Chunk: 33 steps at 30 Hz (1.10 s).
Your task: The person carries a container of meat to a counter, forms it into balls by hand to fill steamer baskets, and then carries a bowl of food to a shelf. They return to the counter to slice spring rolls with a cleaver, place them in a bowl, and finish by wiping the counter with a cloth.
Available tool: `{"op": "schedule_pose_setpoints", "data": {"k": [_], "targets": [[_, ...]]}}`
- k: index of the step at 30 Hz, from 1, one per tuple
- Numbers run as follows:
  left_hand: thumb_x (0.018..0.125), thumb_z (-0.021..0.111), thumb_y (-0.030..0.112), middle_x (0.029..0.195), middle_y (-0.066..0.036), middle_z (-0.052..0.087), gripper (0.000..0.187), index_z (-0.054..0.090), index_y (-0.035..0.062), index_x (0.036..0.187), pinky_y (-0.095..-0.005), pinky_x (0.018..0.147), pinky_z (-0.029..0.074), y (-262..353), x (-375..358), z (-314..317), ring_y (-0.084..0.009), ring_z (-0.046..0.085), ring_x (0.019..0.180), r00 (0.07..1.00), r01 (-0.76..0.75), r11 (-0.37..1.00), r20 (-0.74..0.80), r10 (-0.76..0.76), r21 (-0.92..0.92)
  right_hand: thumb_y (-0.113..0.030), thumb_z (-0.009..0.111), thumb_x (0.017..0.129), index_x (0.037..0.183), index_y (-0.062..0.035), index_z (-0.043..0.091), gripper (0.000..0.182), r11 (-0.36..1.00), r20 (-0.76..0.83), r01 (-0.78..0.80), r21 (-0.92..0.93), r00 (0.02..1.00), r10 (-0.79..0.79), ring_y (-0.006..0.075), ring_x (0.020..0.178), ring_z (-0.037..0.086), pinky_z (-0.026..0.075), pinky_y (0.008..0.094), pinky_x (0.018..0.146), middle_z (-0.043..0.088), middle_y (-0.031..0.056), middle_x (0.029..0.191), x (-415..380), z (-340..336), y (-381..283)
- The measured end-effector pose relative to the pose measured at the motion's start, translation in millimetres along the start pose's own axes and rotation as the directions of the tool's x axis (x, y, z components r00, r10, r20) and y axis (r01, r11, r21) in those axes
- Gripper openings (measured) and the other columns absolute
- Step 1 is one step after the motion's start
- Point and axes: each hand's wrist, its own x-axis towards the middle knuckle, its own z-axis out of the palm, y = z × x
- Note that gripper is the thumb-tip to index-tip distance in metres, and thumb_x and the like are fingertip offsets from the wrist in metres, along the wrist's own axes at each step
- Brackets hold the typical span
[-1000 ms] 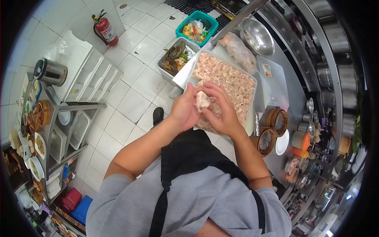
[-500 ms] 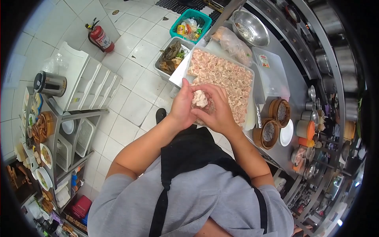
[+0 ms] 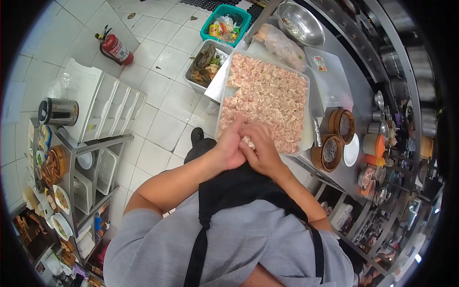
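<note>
Between my two hands is a pale, raw meat dumpling (image 3: 248, 141), only partly visible. My left hand (image 3: 230, 145) cups it from the left, thumb pointing up. My right hand (image 3: 262, 147) wraps over it from the right, fingers curled and touching the left palm. Both hands are at the near edge of a large plastic tray (image 3: 220, 115), in front of the black apron. Close-set rows of similar raw dumplings (image 3: 270, 98) cover most of that tray.
Right of the tray lie a knife (image 3: 316, 131), bamboo steamers (image 3: 327, 153) and a white plate (image 3: 351, 150). A filled plastic bag (image 3: 282, 47) and steel bowl (image 3: 308, 28) stand farther back. Scrap bins (image 3: 191, 81) are beyond the tray's left side. Shelving (image 3: 103, 136) stands at left.
My hands have closed tighter around the dumpling and come slightly nearer my body. The right fingers now cover most of it, where its lumpy top showed before. The view has shifted slightly.
</note>
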Motion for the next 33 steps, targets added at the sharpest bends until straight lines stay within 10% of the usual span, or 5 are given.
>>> {"op": "schedule_pose_setpoints", "data": {"k": [4, 9, 16, 21, 33], "targets": [[0.100, 0.030, 0.055, 0.090, -0.007, 0.060, 0.054, 0.055, 0.0070, 0.103, -0.0350, 0.066, 0.049, 10.8, -15.3, -17.0, -0.0197, 0.060, 0.077, 0.997, -0.059, 0.998, -0.043, 0.060, 0.032, -0.013, 0.062, 0.085, 0.108, -0.0039, 0.062, 0.025, 0.894, -0.030, -0.110, 0.435, 0.990, 0.136, 0.0341, 0.106, 0.051, 0.038, 0.0437, 0.094, 0.057, 0.0129, 0.110, 28.1, -10.4, 16.4], [0.101, 0.040, 0.046, 0.067, -0.007, 0.053, 0.049, 0.054, 0.0068, 0.076, -0.0242, 0.037, 0.031, 26.2, -48.1, -25.2, -0.0156, 0.047, 0.046, 0.970, -0.182, 0.947, -0.108, 0.217, 0.266, -0.014, 0.059, 0.087, 0.115, -0.0077, 0.062, 0.029, 0.982, 0.317, 0.037, -0.186, 0.948, 0.024, 0.0336, 0.102, 0.054, 0.044, 0.0396, 0.086, 0.057, 0.0146, 0.104, 107.9, -32.5, 48.7], [0.100, 0.046, 0.041, 0.067, -0.004, 0.056, 0.039, 0.057, 0.0078, 0.081, -0.0237, 0.039, 0.034, 41.4, -66.5, -60.8, -0.0129, 0.051, 0.048, 0.871, -0.385, 0.876, -0.199, 0.449, 0.291, -0.011, 0.060, 0.082, 0.111, -0.0098, 0.063, 0.029, 0.901, 0.694, 0.204, -0.383, 0.707, 0.134, 0.0338, 0.086, 0.061, 0.047, 0.0432, 0.077, 0.062, 0.0178, 0.088, 154.6, -16.7, 61.8], [0.094, 0.056, 0.015, 0.105, -0.009, 0.055, 0.032, 0.046, 0.0064, 0.123, -0.0287, 0.066, 0.051, 50.4, -76.2, -71.6, -0.0170, 0.059, 0.084, 0.888, -0.450, 0.875, -0.012, 0.459, 0.178, -0.010, 0.064, 0.078, 0.096, -0.0057, 0.062, 0.018, 0.955, 0.737, 0.125, -0.270, 0.665, 0.121, 0.0324, 0.073, 0.061, 0.047, 0.0412, 0.068, 0.061, 0.0159, 0.075, 169.2, -19.9, 61.1], [0.082, 0.062, -0.007, 0.117, -0.008, 0.050, 0.057, 0.039, 0.0059, 0.133, -0.0322, 0.083, 0.053, 54.2, -80.2, -82.0, -0.0170, 0.059, 0.097, 0.895, -0.433, 0.768, 0.120, 0.430, 0.472, 0.000, 0.066, 0.074, 0.082, -0.0042, 0.056, 0.013, 0.989, 0.554, 0.130, -0.065, 0.829, -0.073, 0.0226, 0.074, 0.059, 0.047, 0.0341, 0.065, 0.060, 0.0087, 0.087, 133.7, -37.6, 67.9]]}}
